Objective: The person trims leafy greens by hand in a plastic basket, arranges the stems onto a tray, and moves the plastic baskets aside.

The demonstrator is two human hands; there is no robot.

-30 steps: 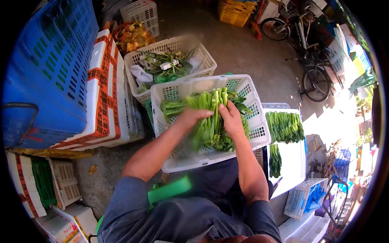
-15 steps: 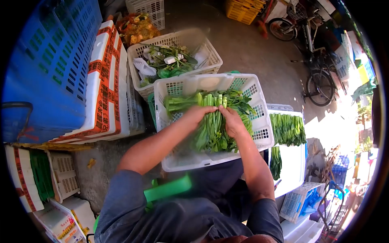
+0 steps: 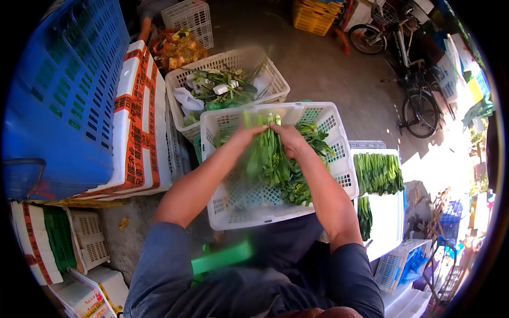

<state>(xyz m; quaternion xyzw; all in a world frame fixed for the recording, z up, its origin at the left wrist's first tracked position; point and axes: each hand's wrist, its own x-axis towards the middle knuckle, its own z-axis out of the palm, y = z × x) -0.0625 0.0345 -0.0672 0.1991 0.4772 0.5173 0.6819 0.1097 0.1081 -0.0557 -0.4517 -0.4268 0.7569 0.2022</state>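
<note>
A white perforated crate (image 3: 233,211) stands in front of me with a heap of leafy green stalks (image 3: 297,188), some with yellow buds, resembling choy sum. Above the heap, my left hand (image 3: 246,137) is closed round several stalks whose cut ends point up past the thumb; motion blurs them. My right hand (image 3: 289,139) grips a bunch of choy sum (image 3: 273,156) near the cut ends, its leaves hanging down into the crate. Both thumbs are close together at the top of the stalks. The fingers behind the stalks are partly hidden.
Behind stands another crate (image 3: 175,79) of trimmings and bags. Neat rows of greens (image 3: 377,172) lie in a white box on the right. Blue crates (image 3: 63,106) and taped foam boxes (image 3: 164,127) rise at left. A bicycle (image 3: 419,100) is parked at back right. Another person's arm (image 3: 144,29) shows.
My hands have come up slightly within the crate, and the left one now has stalks upright in it. The greens have shifted, baring more crate floor. A person's arm has appeared at upper left.
</note>
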